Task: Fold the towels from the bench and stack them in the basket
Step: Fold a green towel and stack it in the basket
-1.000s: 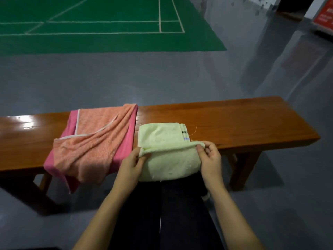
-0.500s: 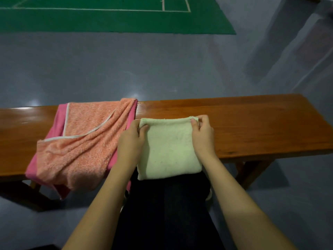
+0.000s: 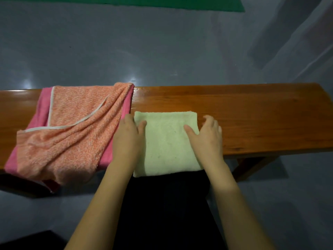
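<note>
A pale green towel [image 3: 166,143], folded into a square, lies on the wooden bench [image 3: 252,120] with its near edge hanging over the front. My left hand [image 3: 128,138] rests at its left edge, thumb lying on the cloth. My right hand [image 3: 207,136] rests at its right edge with fingers spread and thumb on the cloth. To the left, a loose orange towel [image 3: 72,132] lies crumpled over a pink towel [image 3: 43,105], both draping off the bench front. No basket is in view.
Bare bench top stretches to the right of the green towel. Grey glossy floor [image 3: 162,47] lies beyond the bench, with a green court mat [image 3: 198,4] at the top edge. My dark-clothed legs [image 3: 167,204] stand against the bench front.
The near half of the green towel was carried up and laid over the far half. Both hands have let go of the corners and now lie flatter at its sides.
</note>
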A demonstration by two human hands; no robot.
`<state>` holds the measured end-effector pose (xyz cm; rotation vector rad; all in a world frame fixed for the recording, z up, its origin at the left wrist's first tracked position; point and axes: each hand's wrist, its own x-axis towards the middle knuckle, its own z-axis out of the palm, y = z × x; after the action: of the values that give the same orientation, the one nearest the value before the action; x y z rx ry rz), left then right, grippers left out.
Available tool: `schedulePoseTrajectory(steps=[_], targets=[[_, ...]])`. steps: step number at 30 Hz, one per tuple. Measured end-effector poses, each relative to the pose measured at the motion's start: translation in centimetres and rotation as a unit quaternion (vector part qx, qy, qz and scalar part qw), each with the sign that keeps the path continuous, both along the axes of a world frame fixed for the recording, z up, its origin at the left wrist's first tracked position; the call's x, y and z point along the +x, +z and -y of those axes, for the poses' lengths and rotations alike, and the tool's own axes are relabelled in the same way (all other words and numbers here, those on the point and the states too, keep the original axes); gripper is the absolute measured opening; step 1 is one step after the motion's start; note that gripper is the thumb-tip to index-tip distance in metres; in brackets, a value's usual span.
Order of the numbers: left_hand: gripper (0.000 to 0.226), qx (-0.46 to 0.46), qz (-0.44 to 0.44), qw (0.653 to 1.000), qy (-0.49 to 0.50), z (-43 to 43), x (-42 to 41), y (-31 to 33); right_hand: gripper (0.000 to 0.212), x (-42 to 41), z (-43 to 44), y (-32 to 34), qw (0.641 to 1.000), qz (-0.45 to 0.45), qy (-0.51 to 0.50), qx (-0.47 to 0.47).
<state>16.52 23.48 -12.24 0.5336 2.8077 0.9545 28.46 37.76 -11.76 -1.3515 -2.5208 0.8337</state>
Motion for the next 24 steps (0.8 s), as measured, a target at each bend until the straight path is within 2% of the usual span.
schedulePoseTrajectory(steps=[2,4,8,10,13,16,20,24], targets=[[0.047,-0.04,0.017,0.999,0.007,0.9,0.6,0.2,0.071,0.9,0.7,0.5,0.998,0.056,-0.006,-0.014],[0.055,-0.108,0.019,0.994,0.015,1.3,1.5,0.4,0.065,0.8,0.8,0.6,0.995,0.088,-0.01,-0.052],[0.04,-0.184,0.074,0.98,0.024,0.8,1.6,1.1,0.041,-0.2,-0.3,0.9,0.976,0.055,-0.024,-0.209],[0.035,-0.182,0.106,0.977,-0.014,0.6,0.9,1.5,0.031,0.0,-0.2,1.0,0.975,0.023,0.01,-0.223],[0.036,-0.066,0.153,0.984,-0.062,0.9,0.7,1.6,0.008,1.4,0.7,1.1,0.965,-0.122,0.046,-0.226],[0.028,0.079,0.138,0.982,-0.1,0.9,2.9,2.4,0.005,4.0,0.7,1.2,0.94,-0.25,0.005,-0.234],[0.015,0.156,0.097,0.971,-0.152,-0.9,6.7,4.8,0.007,9.0,0.0,2.5,0.918,-0.329,-0.051,-0.216],[0.011,0.184,0.118,0.945,-0.242,-4.2,11.8,7.2,0.008,16.1,-0.9,5.0,0.902,-0.375,-0.12,-0.175]])
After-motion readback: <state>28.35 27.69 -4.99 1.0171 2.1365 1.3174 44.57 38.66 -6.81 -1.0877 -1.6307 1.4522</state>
